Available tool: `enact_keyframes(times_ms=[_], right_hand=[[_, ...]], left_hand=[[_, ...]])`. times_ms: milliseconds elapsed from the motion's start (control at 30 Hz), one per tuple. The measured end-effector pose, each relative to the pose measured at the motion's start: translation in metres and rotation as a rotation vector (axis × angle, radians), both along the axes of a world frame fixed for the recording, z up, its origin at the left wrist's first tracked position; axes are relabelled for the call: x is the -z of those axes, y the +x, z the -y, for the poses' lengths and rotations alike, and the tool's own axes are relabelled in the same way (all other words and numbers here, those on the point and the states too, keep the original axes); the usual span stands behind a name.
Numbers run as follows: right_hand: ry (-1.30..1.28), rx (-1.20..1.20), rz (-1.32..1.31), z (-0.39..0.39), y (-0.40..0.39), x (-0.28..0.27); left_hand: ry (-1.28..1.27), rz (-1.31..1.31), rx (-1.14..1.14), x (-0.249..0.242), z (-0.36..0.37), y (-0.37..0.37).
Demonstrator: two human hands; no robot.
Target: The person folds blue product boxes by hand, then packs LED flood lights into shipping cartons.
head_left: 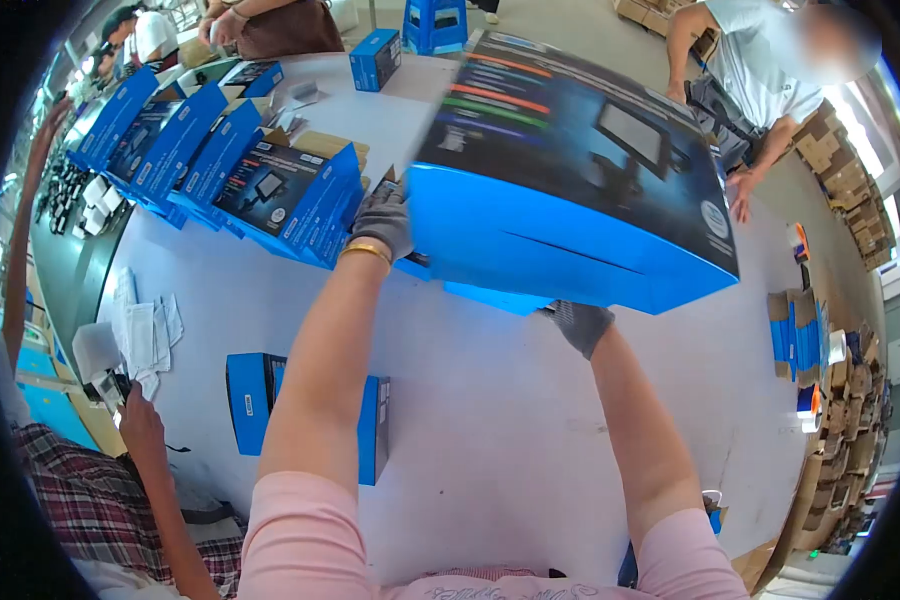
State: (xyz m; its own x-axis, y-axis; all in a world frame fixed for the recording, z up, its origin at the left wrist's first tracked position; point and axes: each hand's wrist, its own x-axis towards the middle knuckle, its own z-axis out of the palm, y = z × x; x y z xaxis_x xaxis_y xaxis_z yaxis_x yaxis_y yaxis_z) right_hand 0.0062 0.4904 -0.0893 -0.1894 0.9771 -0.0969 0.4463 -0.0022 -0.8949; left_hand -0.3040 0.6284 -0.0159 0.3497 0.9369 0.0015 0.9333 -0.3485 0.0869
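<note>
A big printed carton (570,230), blue on its side and black on its face, is close in front of me, tilted over the table. My left hand (382,222), in a grey glove with a gold bangle at the wrist, is closed at its left edge. Under its lower edge is my right hand (582,326), also gloved, with fingers curled against the underside and partly hidden. Another blue piece (498,298) shows beneath the carton, by the right fingertips. Open blue boxes (288,200) stand in a row just left of my left hand.
A blue box (374,430) lies behind my left forearm. At left, a person's hand (142,425) holds a white-headed device (96,350) near white papers (150,335). Another person's hand (742,192) rests at the table's far right. Folded blue cartons (795,335) and tape rolls line the right edge.
</note>
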Motion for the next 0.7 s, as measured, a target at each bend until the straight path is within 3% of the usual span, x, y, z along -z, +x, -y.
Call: enact_keyframes(times_ms=[67, 167, 200, 233, 300, 333, 367, 400, 500, 567, 633, 667, 700], right_hand=[[0.071, -0.069, 0.038, 0.003, -0.018, -0.004], [-0.392, 0.273, -0.799, 0.007, -0.071, -0.048], [-0.369, 0.156, -0.796, 0.007, -0.073, -0.043], [-0.475, 0.376, -0.818, 0.015, -0.088, -0.068], [-0.404, 0.278, -0.705, 0.025, -0.088, -0.081], [-0.219, 0.34, -0.676, 0.044, -0.087, -0.071], [-0.072, 0.32, -0.315, 0.054, -0.085, -0.049], [-0.126, 0.344, -0.279, 0.082, -0.076, -0.06], [-0.096, 0.386, -0.187, 0.184, -0.064, -0.06], [0.033, 0.299, 0.028, 0.277, -0.032, -0.069], [0.131, 0.332, 0.307, 0.358, 0.01, -0.093], [0.131, 0.352, 0.541, 0.395, 0.042, -0.112], [0.263, 0.501, 0.773, 0.435, 0.072, -0.11]], left_hand=[[0.01, -0.01, 0.039, 0.01, -0.002, -0.011], [0.023, -0.033, 0.116, 0.022, -0.002, -0.05], [0.021, -0.041, 0.158, 0.025, -0.003, -0.067], [0.01, -0.048, 0.203, 0.029, -0.002, -0.085], [0.003, -0.06, 0.288, 0.035, 0.0, -0.123], [0.005, -0.059, 0.33, 0.036, 0.003, -0.138], [-0.003, -0.036, 0.365, 0.035, 0.011, -0.152], [-0.022, 0.005, 0.39, 0.031, 0.025, -0.162], [-0.36, 0.313, 0.206, -0.028, 0.132, -0.128], [-0.556, 0.593, -0.012, -0.057, 0.219, -0.082], [-0.175, 0.366, 0.528, -0.033, 0.289, -0.042], [-0.604, 0.765, 0.365, -0.02, 0.332, -0.008], [-0.823, 1.031, 0.159, -0.011, 0.385, 0.028]])
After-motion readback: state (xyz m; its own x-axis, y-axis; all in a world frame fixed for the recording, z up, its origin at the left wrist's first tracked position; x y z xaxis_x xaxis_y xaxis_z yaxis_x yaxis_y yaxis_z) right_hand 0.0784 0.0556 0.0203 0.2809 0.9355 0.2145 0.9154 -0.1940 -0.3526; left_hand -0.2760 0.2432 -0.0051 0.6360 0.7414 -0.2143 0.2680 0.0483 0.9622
